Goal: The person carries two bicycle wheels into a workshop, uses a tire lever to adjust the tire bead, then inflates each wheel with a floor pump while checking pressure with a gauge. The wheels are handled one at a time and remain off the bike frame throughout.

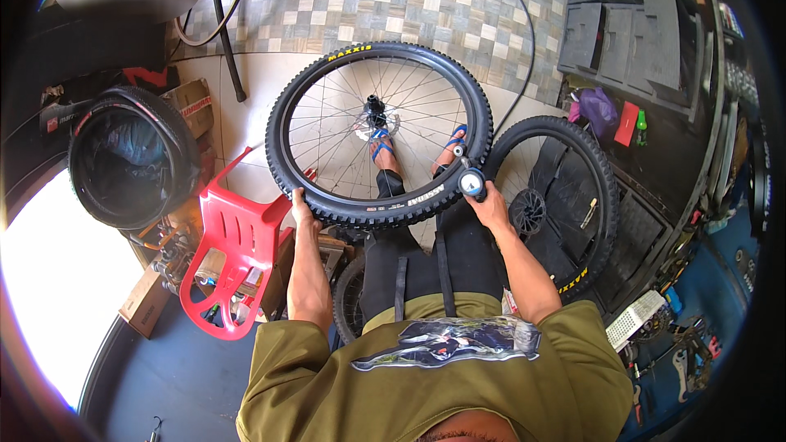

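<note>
A bicycle wheel (483, 86) with a black knobby tire is held up in front of my legs, its spokes, hub (375, 106) and disc rotor showing. My left hand (303, 206) grips the tire at its lower left; some fingers are hidden behind it. In my right hand (491, 206) is a tire inflator with a round gauge (472, 182), held against the lower right of the tire. The inflator's metal end (459, 151) reaches over the rim to its inner side. Whether it sits on the valve, I cannot tell.
A second wheel (602, 188) leans at my right, by black panels (630, 41). A red plastic chair (237, 233) stands at my left, near bundled tires (82, 168). A black hose (532, 41) curves across the tiled floor (393, 0). Tools (681, 372) lie at the lower right.
</note>
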The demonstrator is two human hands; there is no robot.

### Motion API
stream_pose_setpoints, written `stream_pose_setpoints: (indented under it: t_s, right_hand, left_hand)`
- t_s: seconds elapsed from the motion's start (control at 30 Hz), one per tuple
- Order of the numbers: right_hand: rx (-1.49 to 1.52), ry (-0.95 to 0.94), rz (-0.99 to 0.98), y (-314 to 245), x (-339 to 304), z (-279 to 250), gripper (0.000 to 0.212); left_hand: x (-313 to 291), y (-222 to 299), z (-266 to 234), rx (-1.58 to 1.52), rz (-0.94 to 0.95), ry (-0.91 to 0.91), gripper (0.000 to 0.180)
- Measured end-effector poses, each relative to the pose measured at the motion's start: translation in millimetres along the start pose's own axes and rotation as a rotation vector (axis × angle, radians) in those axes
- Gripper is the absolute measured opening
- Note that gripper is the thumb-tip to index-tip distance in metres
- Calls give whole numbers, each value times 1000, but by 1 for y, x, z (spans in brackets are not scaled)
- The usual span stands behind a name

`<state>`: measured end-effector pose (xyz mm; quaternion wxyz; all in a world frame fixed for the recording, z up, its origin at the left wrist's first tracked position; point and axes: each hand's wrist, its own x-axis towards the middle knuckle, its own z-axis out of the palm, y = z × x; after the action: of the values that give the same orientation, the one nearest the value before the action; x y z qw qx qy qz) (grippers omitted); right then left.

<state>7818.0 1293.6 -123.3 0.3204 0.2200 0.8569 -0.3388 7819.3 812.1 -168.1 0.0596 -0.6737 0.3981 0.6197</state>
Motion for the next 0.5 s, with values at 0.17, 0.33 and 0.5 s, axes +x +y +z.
stream_pose_setpoints:
  t_s: [0.17, 0.33, 0.5]
  right_hand:
    - [-24, -14, 34, -2, 0, 0, 51]
    - [-85, -58, 93, -3, 0, -1, 57]
    - [-88, -106, 95, -3, -8, 1, 61]
  left_hand:
    - [-1, 1, 3, 15, -9, 8, 35]
    - [4, -2, 0, 22, -14, -4, 36]
    - [9, -4, -11, 91, 63, 86, 49]
